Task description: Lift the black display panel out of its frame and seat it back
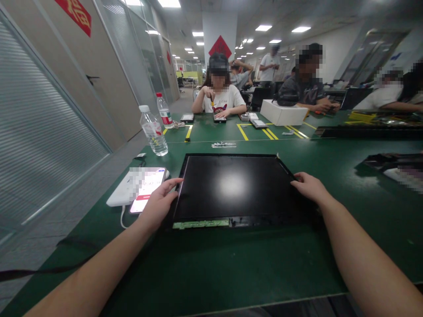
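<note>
A black flat display panel (pixel 231 187) lies face up on the green table mat (pixel 231 273), with a thin green circuit strip (pixel 200 224) showing along its near edge. My left hand (pixel 158 204) rests against the panel's left edge, fingers curled on it. My right hand (pixel 309 187) grips the panel's right edge, fingers bent over the frame.
A phone (pixel 147 189) lies on a white power bank (pixel 120 196) left of the panel. Two water bottles (pixel 153 131) stand at far left. A white box (pixel 283 113), small devices and other people at work are across the table. Another dark panel (pixel 393 165) lies at right.
</note>
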Available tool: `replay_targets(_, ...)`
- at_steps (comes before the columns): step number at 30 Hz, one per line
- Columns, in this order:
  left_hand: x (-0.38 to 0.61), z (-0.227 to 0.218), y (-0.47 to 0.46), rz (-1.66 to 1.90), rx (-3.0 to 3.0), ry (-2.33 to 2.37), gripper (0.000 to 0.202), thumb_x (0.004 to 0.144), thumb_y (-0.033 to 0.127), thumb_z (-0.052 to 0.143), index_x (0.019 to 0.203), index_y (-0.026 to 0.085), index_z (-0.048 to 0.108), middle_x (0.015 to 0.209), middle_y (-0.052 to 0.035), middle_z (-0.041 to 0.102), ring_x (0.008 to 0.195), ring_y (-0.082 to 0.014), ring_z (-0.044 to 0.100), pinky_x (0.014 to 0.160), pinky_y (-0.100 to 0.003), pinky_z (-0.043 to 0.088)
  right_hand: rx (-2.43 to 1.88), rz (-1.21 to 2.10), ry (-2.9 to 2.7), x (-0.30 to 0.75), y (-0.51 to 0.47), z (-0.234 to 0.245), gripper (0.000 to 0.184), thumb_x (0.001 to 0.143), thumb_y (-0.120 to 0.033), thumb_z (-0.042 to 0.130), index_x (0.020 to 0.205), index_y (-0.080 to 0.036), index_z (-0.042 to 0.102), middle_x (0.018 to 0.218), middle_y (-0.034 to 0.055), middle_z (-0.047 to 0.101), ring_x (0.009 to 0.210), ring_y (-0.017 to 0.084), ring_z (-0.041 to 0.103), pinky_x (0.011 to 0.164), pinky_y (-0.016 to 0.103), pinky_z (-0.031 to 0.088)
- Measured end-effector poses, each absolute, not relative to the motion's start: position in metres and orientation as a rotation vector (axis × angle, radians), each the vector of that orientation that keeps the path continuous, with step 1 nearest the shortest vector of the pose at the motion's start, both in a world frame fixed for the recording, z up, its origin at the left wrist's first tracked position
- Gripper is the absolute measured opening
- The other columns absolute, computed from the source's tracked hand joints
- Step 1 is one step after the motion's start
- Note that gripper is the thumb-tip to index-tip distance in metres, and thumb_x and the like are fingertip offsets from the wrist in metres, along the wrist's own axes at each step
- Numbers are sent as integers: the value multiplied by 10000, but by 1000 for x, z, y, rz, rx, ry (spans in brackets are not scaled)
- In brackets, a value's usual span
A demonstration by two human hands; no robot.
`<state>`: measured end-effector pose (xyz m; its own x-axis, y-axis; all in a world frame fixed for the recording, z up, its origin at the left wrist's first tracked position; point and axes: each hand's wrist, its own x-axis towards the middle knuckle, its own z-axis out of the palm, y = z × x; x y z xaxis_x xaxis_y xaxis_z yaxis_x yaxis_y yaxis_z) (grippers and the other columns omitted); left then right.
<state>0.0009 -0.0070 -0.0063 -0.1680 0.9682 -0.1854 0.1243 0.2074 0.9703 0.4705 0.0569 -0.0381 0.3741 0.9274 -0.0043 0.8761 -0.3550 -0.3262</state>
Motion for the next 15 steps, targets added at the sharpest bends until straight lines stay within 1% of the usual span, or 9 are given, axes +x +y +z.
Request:
replay_targets(2,5,-4,-8,1151,972,1502,435,809,109,639,1229,222,661,1428,-97,641,1090,-263,730,801,-345,638,-2380,274,-1601,469,56,-37,423,824,-338,606,1203,-177,704,1113,136,734,1038,302,693,834,362,530)
replay_targets(4,7,-3,-8,1193,916,1494,387,813,99,683,1181,220,678,1466,-96,612,1210,-263,677,836,-313,631,-2386,269,-1604,468,56,-36,421,828,-345,602,1200,-176,703,1112,133,735,1038,300,693,830,355,527)
replay_targets(5,7,-4,-8,1201,891,1486,385,817,98,697,1181,220,677,1465,-97,613,1225,-263,670,837,-307,632,-2385,268,-1605,469,56,-37,417,827,-347,602,1194,-177,704,1107,131,737,1034,300,694,823,354,526)
replay_targets(7,7,-4,-8,1179,822,1463,440,816,90,711,1231,225,655,1417,-108,649,1139,-271,719,789,-320,650,-2381,267,-1607,469,57,-37,412,823,-350,601,1185,-183,705,1092,125,741,1021,299,697,805,352,528)
replay_targets(9,7,-4,-8,1137,752,1430,534,816,73,704,1318,231,613,1317,-119,710,977,-272,776,700,-334,665,-2379,266,-1611,470,57,-38,422,824,-352,594,1195,-181,702,1085,125,743,1011,299,698,799,353,528)
replay_targets(11,6,-3,-8,1112,708,1392,611,822,61,691,1396,231,571,1205,-121,759,863,-264,794,642,-328,664,-2377,269,-1614,471,58,-39,439,827,-350,584,1213,-173,696,1085,130,743,1003,299,699,803,356,526)
replay_targets(13,6,-2,-8,1106,683,1368,679,822,54,692,1457,231,532,1137,-117,781,809,-257,798,627,-322,662,-2369,268,-1615,472,58,-40,443,825,-350,584,1214,-171,695,1081,130,744,992,297,700,797,358,525)
replay_targets(15,6,-2,-8,1103,665,1359,737,812,44,703,1497,230,502,1110,-115,790,794,-254,798,633,-318,662,-2353,257,-1614,473,58,-41,430,816,-352,592,1193,-177,704,1064,124,749,973,294,702,779,353,523)
